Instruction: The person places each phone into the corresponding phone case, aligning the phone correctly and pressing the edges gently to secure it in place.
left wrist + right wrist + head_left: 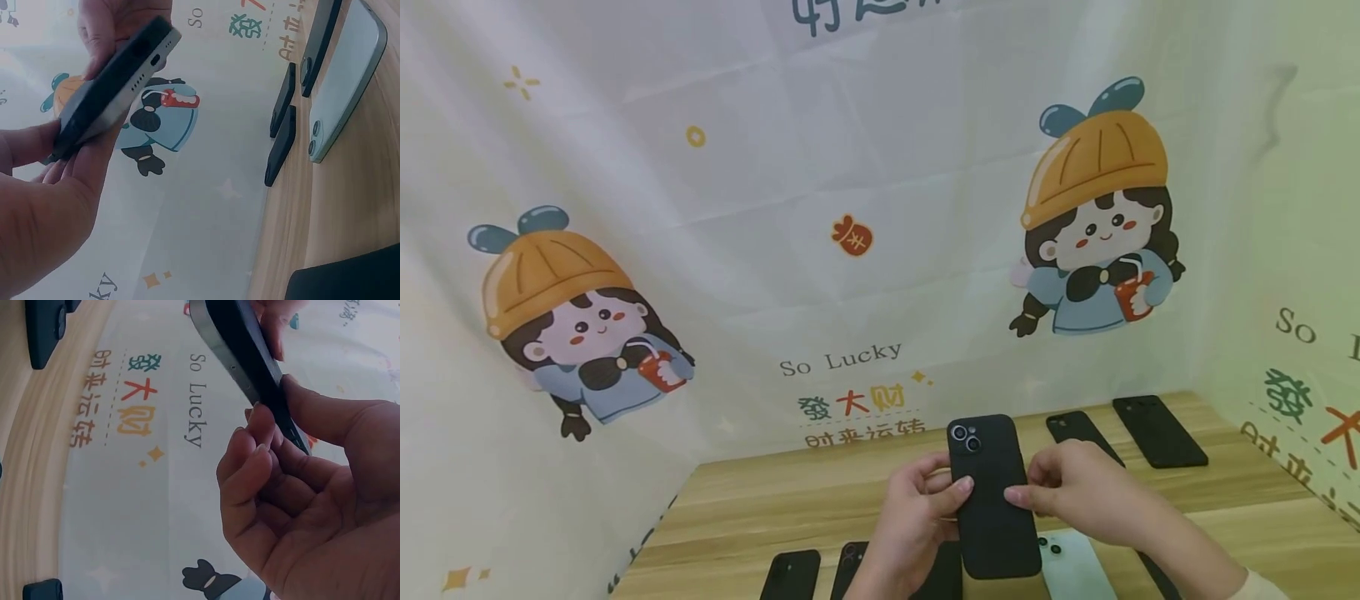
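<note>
A phone (997, 533) with a matte black back, probably a case, is held upright above the table, its two ringed lenses at the top left. My left hand (917, 500) grips its left side, thumb on the back and fingers behind. My right hand (1093, 493) pinches the right edge, thumb on the black back and other fingers curled. In the left wrist view, the phone's silver end (147, 78) with port and speaker holes shows beside the black layer. Silver frame also shows along the phone's side (228, 359) in the right wrist view.
On the wooden table (760, 496), black phones or cases (1159, 429) lie at the back right, one (1078, 429) beside it. A pale green phone (1075, 567) lies below my right hand. More dark ones (793, 575) lie front left. A printed curtain (737, 250) hangs behind.
</note>
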Demonstrator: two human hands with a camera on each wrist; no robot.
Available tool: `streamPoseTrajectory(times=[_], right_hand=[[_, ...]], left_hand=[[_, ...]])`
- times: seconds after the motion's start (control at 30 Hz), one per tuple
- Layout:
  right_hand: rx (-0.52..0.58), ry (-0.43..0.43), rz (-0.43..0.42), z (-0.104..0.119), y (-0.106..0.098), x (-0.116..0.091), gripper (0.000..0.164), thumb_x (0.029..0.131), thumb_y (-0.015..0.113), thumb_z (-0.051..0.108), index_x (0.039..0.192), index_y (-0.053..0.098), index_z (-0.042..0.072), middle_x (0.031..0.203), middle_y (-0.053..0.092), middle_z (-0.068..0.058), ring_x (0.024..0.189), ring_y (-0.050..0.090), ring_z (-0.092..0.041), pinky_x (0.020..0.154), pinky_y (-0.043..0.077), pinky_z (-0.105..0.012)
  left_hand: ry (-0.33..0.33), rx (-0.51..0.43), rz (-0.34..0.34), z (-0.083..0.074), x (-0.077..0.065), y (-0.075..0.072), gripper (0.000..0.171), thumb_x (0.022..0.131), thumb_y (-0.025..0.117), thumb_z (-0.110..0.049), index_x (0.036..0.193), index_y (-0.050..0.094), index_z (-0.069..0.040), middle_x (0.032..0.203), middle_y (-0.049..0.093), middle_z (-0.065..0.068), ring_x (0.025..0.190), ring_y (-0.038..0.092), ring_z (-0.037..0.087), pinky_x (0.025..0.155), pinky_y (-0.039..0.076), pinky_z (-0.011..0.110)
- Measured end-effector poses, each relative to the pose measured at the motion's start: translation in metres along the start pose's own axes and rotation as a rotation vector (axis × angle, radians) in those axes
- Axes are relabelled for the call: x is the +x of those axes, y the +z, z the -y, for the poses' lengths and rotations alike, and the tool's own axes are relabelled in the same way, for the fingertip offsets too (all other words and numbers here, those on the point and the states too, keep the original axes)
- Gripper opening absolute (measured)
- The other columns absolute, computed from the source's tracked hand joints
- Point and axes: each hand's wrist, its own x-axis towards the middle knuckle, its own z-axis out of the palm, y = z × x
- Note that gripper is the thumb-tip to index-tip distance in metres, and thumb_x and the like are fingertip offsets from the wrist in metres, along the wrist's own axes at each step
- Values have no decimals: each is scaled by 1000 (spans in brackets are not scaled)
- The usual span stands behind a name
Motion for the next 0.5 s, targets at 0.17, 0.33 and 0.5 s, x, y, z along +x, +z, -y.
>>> streamPoseTrajectory(times=[0.17,0.33,0.5], right_hand=[[85,-65,57,-3,-5,0,31,98,77,31,79,66,9,65,55,2,64,54,-17,56,45,-29],[298,-159,151,-9,-10,1,36,102,73,25,83,63,-3,70,59,-1,67,58,-16,59,52,-31],[496,-167,243,-12,-14,4,34,107,65,23,91,62,-7,83,65,-2,78,62,-17,66,56,-33]], left_hand=[[0,-26,49,-4,-2,-1,37,102,67,-3,139,62,5,117,80,19,86,80,17,72,66,35],[-26,-133,135,-8,-6,-2,39,101,65,1,139,59,5,110,81,10,87,81,15,71,66,33],[-42,-210,199,-14,-10,-1,44,100,65,0,142,54,1,110,80,4,93,81,14,75,66,32]])
